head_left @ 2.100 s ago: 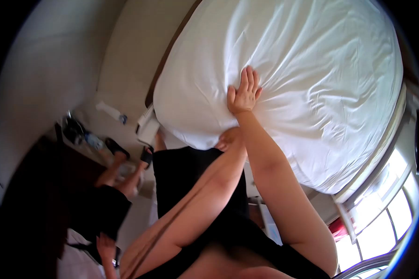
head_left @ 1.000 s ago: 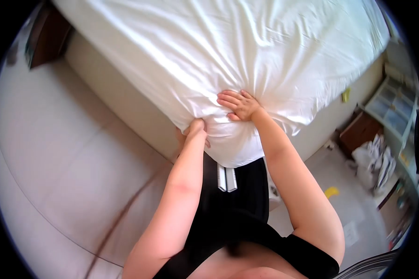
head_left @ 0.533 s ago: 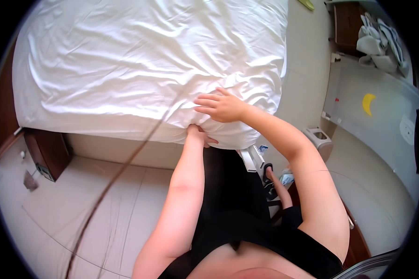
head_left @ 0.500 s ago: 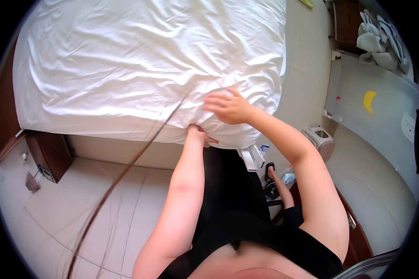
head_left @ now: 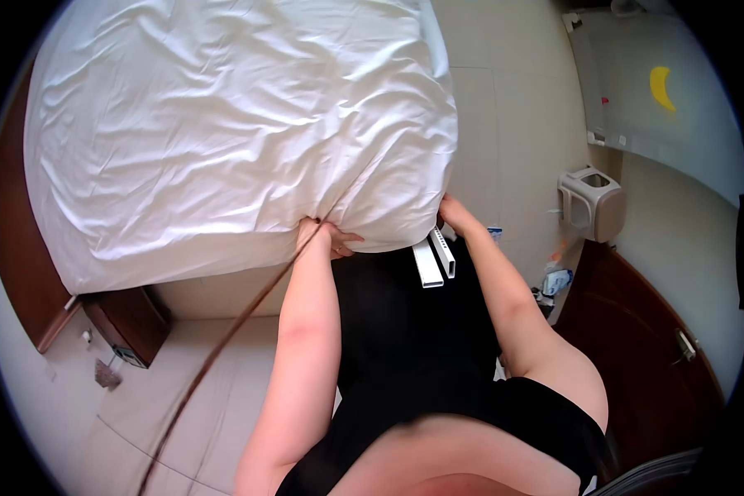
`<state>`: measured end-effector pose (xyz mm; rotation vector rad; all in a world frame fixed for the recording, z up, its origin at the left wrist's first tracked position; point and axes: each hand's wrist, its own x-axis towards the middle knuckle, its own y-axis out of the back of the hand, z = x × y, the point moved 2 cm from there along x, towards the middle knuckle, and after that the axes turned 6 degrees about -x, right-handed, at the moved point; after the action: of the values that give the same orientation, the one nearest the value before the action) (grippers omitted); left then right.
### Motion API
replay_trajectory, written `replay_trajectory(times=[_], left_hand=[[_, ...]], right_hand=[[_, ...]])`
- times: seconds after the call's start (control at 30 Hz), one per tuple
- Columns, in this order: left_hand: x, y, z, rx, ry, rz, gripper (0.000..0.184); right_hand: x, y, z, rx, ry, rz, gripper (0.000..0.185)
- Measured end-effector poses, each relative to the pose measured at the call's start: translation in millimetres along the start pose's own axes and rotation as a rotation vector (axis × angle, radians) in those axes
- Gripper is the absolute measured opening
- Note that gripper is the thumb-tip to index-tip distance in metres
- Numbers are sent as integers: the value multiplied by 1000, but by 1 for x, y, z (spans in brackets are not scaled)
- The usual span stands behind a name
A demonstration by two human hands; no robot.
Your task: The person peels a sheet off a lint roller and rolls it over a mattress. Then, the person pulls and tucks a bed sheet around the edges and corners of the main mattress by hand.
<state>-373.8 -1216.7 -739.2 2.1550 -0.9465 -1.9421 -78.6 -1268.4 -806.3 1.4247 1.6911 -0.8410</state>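
A wrinkled white bed sheet (head_left: 248,124) covers the mattress and hangs over its near side. My left hand (head_left: 331,237) grips the sheet at the near edge, with part of the fingers sunk in the fabric and the rest lying along the side. At the near right corner, my right hand (head_left: 457,217) is closed around the sheet's edge, its fingertips hidden behind the corner. Two white rectangular tubes (head_left: 427,263) stick out from under the mattress between my hands.
A dark wooden nightstand (head_left: 128,322) stands beside the headboard (head_left: 16,215). To the right are a beige plastic box with openings (head_left: 595,202), a brown door (head_left: 636,355) and a translucent panel with a yellow moon (head_left: 661,89). A blurred dark strand (head_left: 231,335) crosses the view.
My right hand has come down from above the sheet to the mattress corner. My left hand stays at the near edge. The view has shifted to the right.
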Motion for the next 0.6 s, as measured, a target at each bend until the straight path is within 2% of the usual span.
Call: replay_trajectory(times=[0.13, 0.17, 0.27, 0.33, 0.4, 0.47, 0.5, 0.53, 0.6], left_hand=[[8, 5, -6, -79, -40, 52, 61], [10, 5, -8, -104, -54, 52, 62], [14, 8, -8, -199, -109, 46, 63], [18, 10, -7, -271, -134, 9, 63], [23, 21, -9, -317, -130, -91, 64], [27, 36, -12, -236, -130, -309, 68], [28, 45, -14, -23, -186, -545, 70], [35, 51, -13, 1, -187, -594, 69], [44, 56, -10, 45, -189, -711, 68]], right_hand=[[9, 2, 12, 29, 57, -36, 43], [-18, 0, -20, -61, 9, -3, 45], [15, 1, 20, 106, 135, -82, 47], [12, 0, 19, 176, 191, -169, 49], [5, 1, 17, 116, 293, -180, 50], [-10, 0, 10, 32, 375, -88, 50], [-3, 3, 15, -99, 441, -56, 50], [1, 5, 19, -91, 381, -127, 50], [-1, 2, 24, 33, 453, -133, 51]])
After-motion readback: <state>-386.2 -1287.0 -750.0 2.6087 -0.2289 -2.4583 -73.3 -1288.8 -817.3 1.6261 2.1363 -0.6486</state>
